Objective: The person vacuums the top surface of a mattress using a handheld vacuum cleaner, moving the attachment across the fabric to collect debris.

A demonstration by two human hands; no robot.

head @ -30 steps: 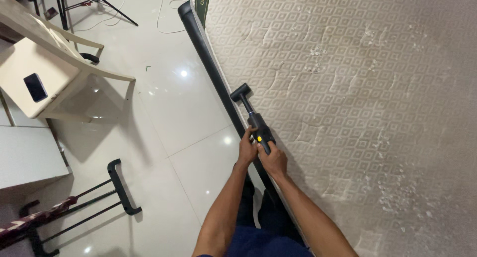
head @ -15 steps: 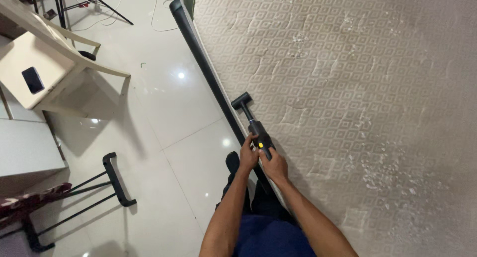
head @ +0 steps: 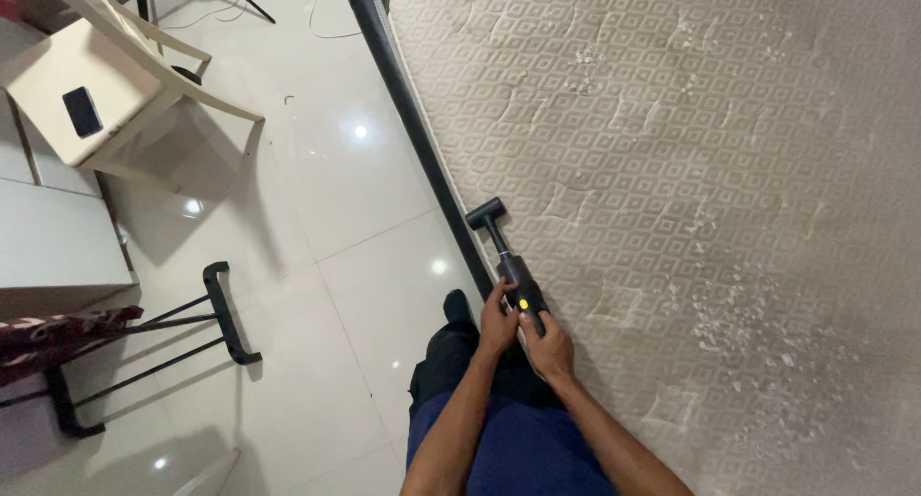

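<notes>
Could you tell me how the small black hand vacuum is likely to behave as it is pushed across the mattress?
The hand vacuum looks rigid, so it should push without flexing. Its flat nozzle lies on the quilted mattress, so it may drag slightly. It seems fairly light, though both the left hand and right hand grip it.

open mattress (head: 691, 170) ahead of the vacuum (head: 508, 256); black bed frame (head: 422, 141) alongside

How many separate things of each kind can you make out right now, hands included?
Hands: 2, left hand, right hand
Handheld vacuum: 1
Mattress: 1
Chair: 1
Phone: 1
Total: 6
</notes>
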